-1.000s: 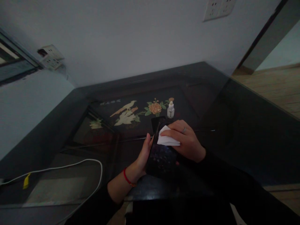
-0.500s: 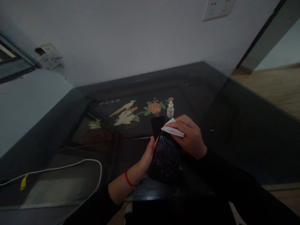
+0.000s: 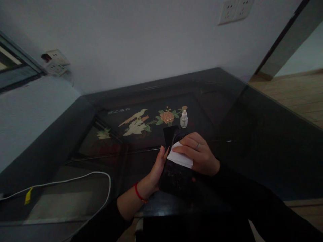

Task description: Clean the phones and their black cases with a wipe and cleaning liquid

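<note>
A dark, glossy phone (image 3: pixel 175 179) with a round camera ring near its top is held tilted above the table. My left hand (image 3: pixel 156 166) grips it along the left edge, thumb up; the fingers beneath are hidden. Pinched in my right hand (image 3: pixel 199 154) is a folded white cloth (image 3: pixel 180 160), which lies against the phone's upper part, just below the camera ring. Beyond the phone, a flat black rectangular object (image 3: pixel 169 133) rests on the table, partly covered. A small clear bottle (image 3: pixel 184 121) with a white cap stands upright behind my right hand.
The dark glossy table (image 3: pixel 141 89) has an inlaid bird and flower picture (image 3: pixel 137 126). A white cable (image 3: pixel 75 179) with a yellow tag (image 3: pixel 28 196) curves across its left side. Wall sockets (image 3: pixel 236 12) sit above, and a socket block (image 3: pixel 57 62) is at the left.
My right hand has moved the white cloth down from the phone's camera ring onto the back below it. My left hand keeps its hold on the phone.
</note>
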`<state>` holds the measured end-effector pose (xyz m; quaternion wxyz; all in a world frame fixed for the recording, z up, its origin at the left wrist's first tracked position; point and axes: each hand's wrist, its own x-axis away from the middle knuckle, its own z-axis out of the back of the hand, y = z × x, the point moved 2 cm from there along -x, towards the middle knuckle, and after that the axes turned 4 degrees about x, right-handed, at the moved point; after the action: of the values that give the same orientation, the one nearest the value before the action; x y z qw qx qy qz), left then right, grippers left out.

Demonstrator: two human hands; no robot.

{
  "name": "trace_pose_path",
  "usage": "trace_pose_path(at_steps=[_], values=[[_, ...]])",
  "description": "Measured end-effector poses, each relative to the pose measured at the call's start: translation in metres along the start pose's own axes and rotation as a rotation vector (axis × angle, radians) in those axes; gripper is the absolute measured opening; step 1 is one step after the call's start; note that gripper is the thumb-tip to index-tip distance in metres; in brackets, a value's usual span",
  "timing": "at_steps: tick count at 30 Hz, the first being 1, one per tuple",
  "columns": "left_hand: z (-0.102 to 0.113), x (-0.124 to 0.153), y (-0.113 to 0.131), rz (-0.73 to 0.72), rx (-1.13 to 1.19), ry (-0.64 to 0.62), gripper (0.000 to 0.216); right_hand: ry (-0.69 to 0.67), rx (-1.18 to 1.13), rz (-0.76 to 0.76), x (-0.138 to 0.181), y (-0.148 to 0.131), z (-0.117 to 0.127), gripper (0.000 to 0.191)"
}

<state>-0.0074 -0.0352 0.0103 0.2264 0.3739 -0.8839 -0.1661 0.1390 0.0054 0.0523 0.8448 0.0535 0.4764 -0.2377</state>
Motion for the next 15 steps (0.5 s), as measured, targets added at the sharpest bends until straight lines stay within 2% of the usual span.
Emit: trace_pose_path(at_steps=[5,9,11,15], values=[[-0.003,-0.001,0.001,-0.015,-0.034,0.002,0.076,0.078,0.094,-0.167,0.001,0.011,0.003,0.005],[-0.001,-0.002,0.001,-0.031,-0.016,0.009,0.076,0.018,0.039,0.019,0.0,0.002,0.0,0.009],[0.001,-0.003,0.001,-0.053,-0.002,0.005,0.077,0.001,0.028,0.064,0.0,0.0,0.0,0.011],[0.002,-0.004,0.0,-0.07,0.018,-0.036,0.074,0.073,0.108,-0.11,0.001,0.01,0.003,0.009]])
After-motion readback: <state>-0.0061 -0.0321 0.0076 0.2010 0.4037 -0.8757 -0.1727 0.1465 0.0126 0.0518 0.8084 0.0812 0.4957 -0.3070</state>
